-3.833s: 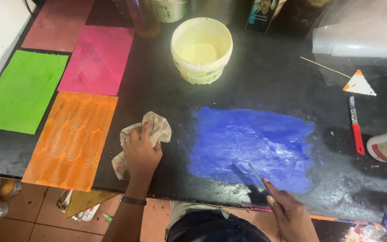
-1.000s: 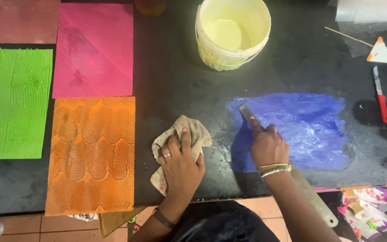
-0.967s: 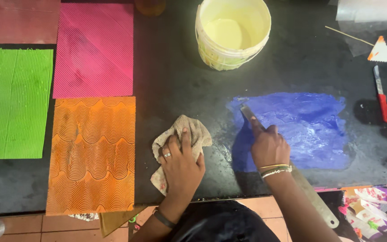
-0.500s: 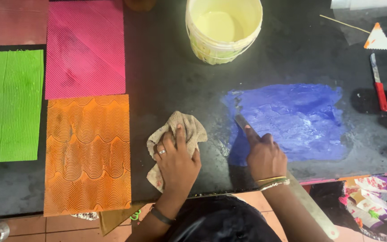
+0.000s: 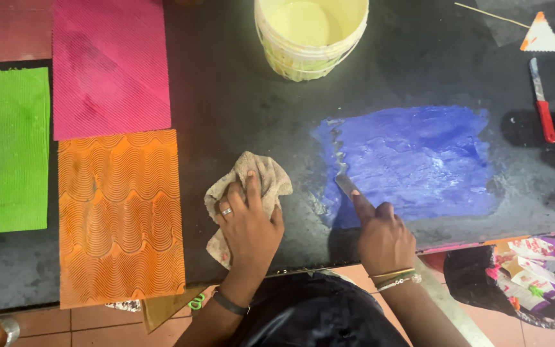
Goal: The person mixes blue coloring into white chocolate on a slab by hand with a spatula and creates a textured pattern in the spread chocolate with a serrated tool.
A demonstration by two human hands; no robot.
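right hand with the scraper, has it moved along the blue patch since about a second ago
Yes. The right hand has drawn back along the left edge of the blue paint patch toward the table's near edge, leaving a wavy line; the tool is lower on that patch.

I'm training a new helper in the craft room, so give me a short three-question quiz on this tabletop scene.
1. True or false: the left hand rests on a crumpled beige cloth.
2. Which textured sheet lies nearest that cloth? A) green ribbed sheet B) orange sheet with wavy scallop pattern C) pink ribbed sheet
3. Fill in: the right hand presses a thin metal blade at the ____ edge of the blue paste patch.

Key: 1 true. 2 B. 3 left. The blade's tip touches the patch's wavy left border, and the pale yellow plastic bucket stands beyond it on the dark tabletop.
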